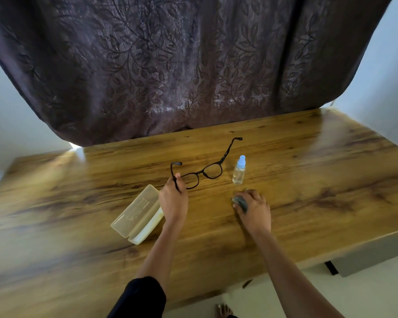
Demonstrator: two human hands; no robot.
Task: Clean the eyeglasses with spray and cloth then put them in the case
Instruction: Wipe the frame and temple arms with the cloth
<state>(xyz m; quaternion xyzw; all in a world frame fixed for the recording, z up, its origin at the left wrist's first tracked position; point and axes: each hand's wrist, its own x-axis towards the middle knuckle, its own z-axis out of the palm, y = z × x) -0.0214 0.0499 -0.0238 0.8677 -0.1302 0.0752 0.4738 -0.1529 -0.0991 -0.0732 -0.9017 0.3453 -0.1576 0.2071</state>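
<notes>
Our left fingers [178, 180] are gripping the glasses [202, 172], right fingers [251, 195] the cloth [240, 201], beside the bottle [239, 171]. Wiping and casing are looking undone.

1. You are in what looks like a room in a home, not a shop or a lab.
2. A heavy dark curtain [170, 65] with a leaf pattern hangs behind the table [308, 180], between plain pale walls [388, 65].
3. The table has a glossy wood-grain top and holds personal things: eyeglasses [202, 172] and a small spray bottle [239, 172].
4. Your bare foot [223, 311] rests on a pale floor [285, 301].
</notes>
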